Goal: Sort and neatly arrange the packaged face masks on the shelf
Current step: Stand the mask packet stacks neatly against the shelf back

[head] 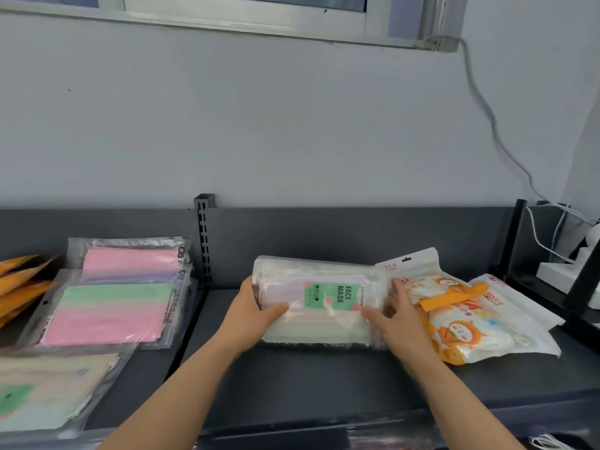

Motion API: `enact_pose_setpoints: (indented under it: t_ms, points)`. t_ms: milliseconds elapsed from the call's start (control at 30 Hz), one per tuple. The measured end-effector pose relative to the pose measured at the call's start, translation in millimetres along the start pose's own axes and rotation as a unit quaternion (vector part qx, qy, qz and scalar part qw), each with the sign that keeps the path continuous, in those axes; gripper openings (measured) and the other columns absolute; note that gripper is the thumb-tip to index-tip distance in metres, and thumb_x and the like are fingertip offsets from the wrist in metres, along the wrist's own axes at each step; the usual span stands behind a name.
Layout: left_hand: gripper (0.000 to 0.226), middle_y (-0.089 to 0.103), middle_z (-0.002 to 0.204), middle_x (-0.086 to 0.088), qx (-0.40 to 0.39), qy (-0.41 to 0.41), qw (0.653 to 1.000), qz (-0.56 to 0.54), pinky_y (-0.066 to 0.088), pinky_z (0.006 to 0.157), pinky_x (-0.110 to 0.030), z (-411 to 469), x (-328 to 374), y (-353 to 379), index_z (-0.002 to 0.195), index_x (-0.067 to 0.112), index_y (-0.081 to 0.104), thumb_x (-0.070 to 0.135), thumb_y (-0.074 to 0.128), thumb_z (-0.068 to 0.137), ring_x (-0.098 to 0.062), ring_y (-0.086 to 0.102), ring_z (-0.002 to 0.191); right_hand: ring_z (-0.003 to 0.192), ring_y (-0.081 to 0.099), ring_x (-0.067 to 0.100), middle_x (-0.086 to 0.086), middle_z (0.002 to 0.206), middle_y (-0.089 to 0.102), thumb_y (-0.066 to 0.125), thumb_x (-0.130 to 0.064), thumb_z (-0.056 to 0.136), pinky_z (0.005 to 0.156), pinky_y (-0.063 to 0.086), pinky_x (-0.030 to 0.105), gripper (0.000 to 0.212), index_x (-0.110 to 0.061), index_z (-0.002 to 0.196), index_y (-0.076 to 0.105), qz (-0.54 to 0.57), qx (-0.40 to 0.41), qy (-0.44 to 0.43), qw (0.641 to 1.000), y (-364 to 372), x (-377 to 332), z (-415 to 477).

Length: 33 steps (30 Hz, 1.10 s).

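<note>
My left hand (pixel 251 308) gripped the left end of a clear pack of face masks (pixel 316 306), thumb on top and fingers tucked under it, while my right hand (pixel 397 315) held the right end the same way, thumb pressed near the green label (pixel 332 295) that read FACE MASK. The pack lay flat on the dark shelf (pixel 324 381), close to the back panel. Touching its right edge was a pile of orange cartoon-printed packs (pixel 454 323), with white packs (pixel 519 306) beneath them. Well off to my left, past the slotted upright (pixel 204 241), sat pink and green packs (pixel 110 311), orange packs (pixel 19 287) and a pale pack (pixel 48 394) at the front.
</note>
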<state>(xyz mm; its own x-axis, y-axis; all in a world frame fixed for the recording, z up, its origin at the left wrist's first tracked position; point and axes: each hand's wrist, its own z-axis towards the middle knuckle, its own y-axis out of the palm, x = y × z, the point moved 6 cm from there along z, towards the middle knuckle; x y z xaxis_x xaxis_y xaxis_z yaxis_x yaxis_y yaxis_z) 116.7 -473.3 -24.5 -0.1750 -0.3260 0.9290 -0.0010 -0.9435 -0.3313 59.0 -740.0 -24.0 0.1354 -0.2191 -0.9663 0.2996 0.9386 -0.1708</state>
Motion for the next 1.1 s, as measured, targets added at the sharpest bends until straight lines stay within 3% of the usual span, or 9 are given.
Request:
enact_pose_setpoints:
  t_ms: [100, 200, 300, 567, 667, 733, 900, 1033, 1100]
  points:
    - [0.073, 0.061, 0.12, 0.009, 0.045, 0.003, 0.999, -0.005, 0.047, 0.075, -0.016, -4.7, 5.6, -11.9, 0.14, 0.019, 0.04, 0.02, 0.081, 0.08, -0.003, 0.061, 0.097, 0.11, 0.056, 0.013, -0.003, 0.131, 0.054, 0.072, -0.016, 0.084, 0.083, 0.056, 0.032, 0.087, -0.031, 0.151, 0.018, 0.012, 0.003, 0.002, 1.0, 4.1, -7.2, 2.3]
    - [0.08, 0.054, 0.113, 0.008, 0.104, -0.004, 0.995, -0.001, 0.044, 0.069, -0.014, -9.8, 15.0, -35.7, 0.145, 0.015, 0.036, 0.024, 0.081, 0.079, -0.004, 0.057, 0.091, 0.117, 0.057, 0.021, 0.003, 0.137, 0.052, 0.073, -0.017, 0.083, 0.089, 0.056, 0.045, 0.089, -0.031, 0.152, 0.017, 0.027, -0.004, 0.015, 1.0, 20.2, -16.4, 9.1]
    - [0.081, 0.059, 0.12, 0.001, 0.169, -0.01, 0.985, 0.008, 0.046, 0.081, -0.027, -16.4, 15.8, -68.4, 0.144, 0.011, 0.04, 0.029, 0.083, 0.077, -0.015, 0.059, 0.099, 0.119, 0.055, 0.021, 0.004, 0.138, 0.05, 0.073, -0.022, 0.084, 0.093, 0.053, 0.043, 0.088, -0.028, 0.152, 0.017, 0.032, -0.022, 0.018, 0.999, 47.2, -28.3, 12.4]
    - [0.08, 0.053, 0.139, -0.009, 0.272, -0.069, 0.959, 0.047, 0.047, 0.096, -0.038, -53.7, -7.2, -175.4, 0.145, 0.014, 0.042, 0.036, 0.081, 0.078, -0.022, 0.056, 0.113, 0.103, 0.063, 0.014, -0.004, 0.121, 0.061, 0.069, -0.024, 0.086, 0.087, 0.056, 0.036, 0.07, -0.022, 0.144, 0.03, 0.026, -0.16, 0.018, 0.987, 157.3, -54.2, -1.4]
    - [0.081, 0.053, 0.137, -0.008, 0.281, -0.084, 0.955, 0.039, 0.047, 0.087, -0.035, -65.2, -22.9, -211.2, 0.146, 0.014, 0.04, 0.033, 0.081, 0.079, -0.022, 0.056, 0.106, 0.101, 0.064, 0.014, -0.006, 0.116, 0.061, 0.068, -0.019, 0.087, 0.084, 0.056, 0.034, 0.063, -0.02, 0.138, 0.033, 0.007, -0.197, 0.01, 0.98, 196.7, -65.5, -11.2]
    - [0.084, 0.053, 0.137, -0.007, 0.277, -0.097, 0.955, 0.045, 0.047, 0.084, -0.033, -71.3, -33.8, -232.7, 0.148, 0.014, 0.038, 0.034, 0.081, 0.079, -0.02, 0.056, 0.104, 0.102, 0.062, 0.014, -0.008, 0.114, 0.059, 0.068, -0.018, 0.087, 0.085, 0.055, 0.033, 0.071, -0.022, 0.143, 0.025, -0.015, -0.212, 0.005, 0.977, 220.7, -72.1, -19.5]
    - [0.087, 0.055, 0.135, 0.0, 0.269, -0.101, 0.955, 0.074, 0.051, 0.094, -0.04, -72.4, -55.4, -281.1, 0.147, 0.015, 0.039, 0.041, 0.082, 0.075, -0.023, 0.059, 0.113, 0.122, 0.052, 0.021, 0.001, 0.144, 0.044, 0.069, -0.019, 0.087, 0.099, 0.048, 0.037, 0.102, -0.023, 0.153, -0.009, -0.054, -0.206, 0.014, 0.977, 275.5, -79.1, -31.5]
    - [0.07, 0.056, 0.126, -0.003, 0.235, -0.089, 0.961, 0.113, 0.046, 0.08, -0.03, -62.9, -72.8, -303.8, 0.144, 0.014, 0.042, 0.032, 0.075, 0.085, -0.019, 0.055, 0.102, 0.128, 0.046, 0.024, 0.006, 0.15, 0.036, 0.067, -0.011, 0.088, 0.096, 0.049, 0.037, 0.104, -0.024, 0.152, -0.013, -0.083, -0.18, 0.023, 0.98, 311.2, -83.9, -40.0]
    - [0.072, 0.055, 0.134, -0.005, 0.196, -0.093, 0.967, 0.134, 0.048, 0.087, -0.034, -58.1, -85.9, -311.1, 0.148, 0.018, 0.038, 0.035, 0.072, 0.086, -0.021, 0.055, 0.109, 0.13, 0.043, 0.023, 0.005, 0.154, 0.03, 0.064, -0.009, 0.089, 0.091, 0.049, 0.032, 0.102, -0.024, 0.152, -0.013, -0.097, -0.173, 0.023, 0.98, 323.8, -83.2, -44.9]
